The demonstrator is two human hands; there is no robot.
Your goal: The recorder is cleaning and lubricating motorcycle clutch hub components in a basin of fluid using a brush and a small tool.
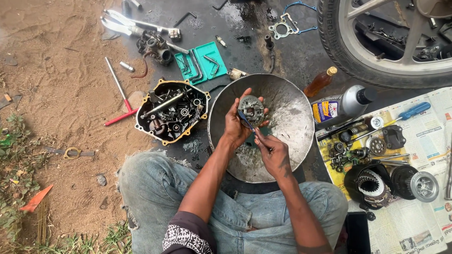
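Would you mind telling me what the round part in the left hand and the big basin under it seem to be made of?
The round part in the left hand looks like cast metal: dull grey with holes through it. The basin looks like sheet metal, probably steel: grey sheen, smeared and stained dark inside.

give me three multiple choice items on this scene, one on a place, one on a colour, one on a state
1. Where is the round metal part held?
A. over the metal basin
B. on the newspaper
C. on the sand

2. What colour is the hex key holder?
A. red
B. green
C. yellow

3. How is the engine case lying?
A. wrapped in cloth
B. shut with a cover
C. open, gears showing

Key: 1 A, the left hand holds it above the basin; 2 B, its plastic is plainly green; 3 C, gears and shaft lie exposed.
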